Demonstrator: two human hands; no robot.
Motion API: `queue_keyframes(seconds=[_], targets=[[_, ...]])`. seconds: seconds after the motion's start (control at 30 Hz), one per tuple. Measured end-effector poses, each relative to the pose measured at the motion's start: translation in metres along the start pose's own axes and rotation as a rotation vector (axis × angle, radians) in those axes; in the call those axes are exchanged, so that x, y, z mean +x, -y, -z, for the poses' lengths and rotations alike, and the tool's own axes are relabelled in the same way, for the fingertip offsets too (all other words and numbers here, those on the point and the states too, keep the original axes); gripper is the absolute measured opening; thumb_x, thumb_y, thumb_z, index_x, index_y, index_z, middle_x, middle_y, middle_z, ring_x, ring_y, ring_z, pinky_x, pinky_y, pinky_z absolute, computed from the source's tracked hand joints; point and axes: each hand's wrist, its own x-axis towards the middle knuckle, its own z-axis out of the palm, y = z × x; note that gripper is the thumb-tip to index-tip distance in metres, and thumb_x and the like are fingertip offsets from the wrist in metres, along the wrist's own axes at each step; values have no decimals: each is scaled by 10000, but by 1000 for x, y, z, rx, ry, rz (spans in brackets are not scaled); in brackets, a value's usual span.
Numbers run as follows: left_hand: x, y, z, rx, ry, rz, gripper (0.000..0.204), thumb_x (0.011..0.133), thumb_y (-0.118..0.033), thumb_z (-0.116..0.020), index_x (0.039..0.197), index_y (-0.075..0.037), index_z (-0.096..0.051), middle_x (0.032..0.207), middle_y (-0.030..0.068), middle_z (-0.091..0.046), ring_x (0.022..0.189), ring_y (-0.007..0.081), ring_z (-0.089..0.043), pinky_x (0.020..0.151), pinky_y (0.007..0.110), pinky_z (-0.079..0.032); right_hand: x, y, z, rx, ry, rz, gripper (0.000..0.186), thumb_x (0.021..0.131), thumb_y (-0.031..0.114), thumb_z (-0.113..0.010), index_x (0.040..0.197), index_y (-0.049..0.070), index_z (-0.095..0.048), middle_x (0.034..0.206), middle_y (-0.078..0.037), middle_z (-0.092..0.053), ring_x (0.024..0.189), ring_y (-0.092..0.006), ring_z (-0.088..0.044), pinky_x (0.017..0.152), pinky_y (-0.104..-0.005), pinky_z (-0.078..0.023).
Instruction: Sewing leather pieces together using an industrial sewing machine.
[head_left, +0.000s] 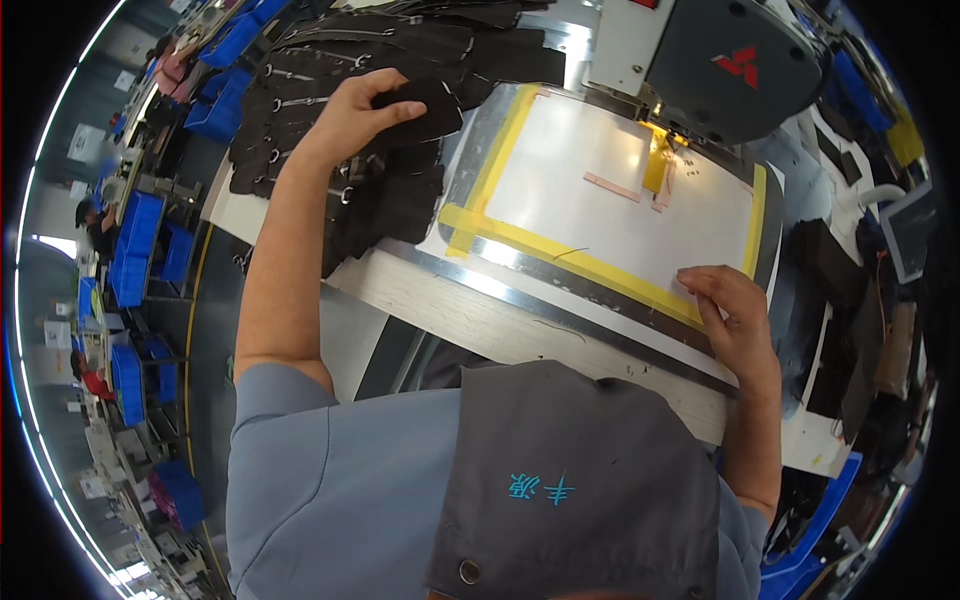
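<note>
My left hand (365, 118) is closed on a dark fabric piece (432, 110) with a rounded corner, pinched between thumb and fingers. It is over a wide pile of similar dark fabric pieces (400, 200), several of them with metal-coloured fittings or strips. On the right, my right hand (735, 308) is at the near right edge of a white work plate (570, 190). Its fingers are loosely curled, with the thumb a little apart and nothing visible between them. Yellow tape (580, 262) borders the plate. The sewing machine head (740, 65) stands over the plate's far side, its needle area lit.
Pinkish strips (612, 187) lie on the plate near a yellow piece (656, 165) under the needle. The pale table edge (480, 310) runs in front of me. Dark blocks (828, 262) and a grey screen (908, 232) stand at right. Blue bins (137, 245) and other people are far left.
</note>
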Motion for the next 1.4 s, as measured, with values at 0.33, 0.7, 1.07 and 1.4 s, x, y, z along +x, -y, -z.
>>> queue_keyframes(seconds=[0.33,0.7,1.07,1.4], targets=[[8,-101,-171,-331,401,-64,202,875,-143,-831,932,7,-708,858,3,-709,805,59,-595,739,251,-510,38,1,-32,-39,-109,135,231,865,-4,-671,1075,63,-744,1106,-93,-743,948,-292,-722,825,-379,-564],[17,-101,-183,-75,338,-353,498,748,-273,-895,1049,-77,-549,1113,136,-626,916,394,-674,792,439,-542,39,-44,-35,-183,-117,166,150,876,132,-737,1017,84,-744,1164,-43,-722,958,-261,-657,835,-384,-543],[55,-82,-192,39,190,-537,318,746,-187,-865,995,-37,-736,1223,75,-626,935,233,-682,802,353,-551,69,-81,-38,-270,-172,110,207,915,139,-710,1102,65,-759,1195,-43,-734,975,-239,-646,881,-368,-542],[81,-85,-204,104,208,-582,293,717,-179,-873,995,-110,-812,1188,19,-703,988,200,-674,881,343,-542,69,-84,-38,-303,-209,89,214,902,158,-728,1097,76,-762,1182,-18,-733,1004,-232,-641,875,-366,-545]])
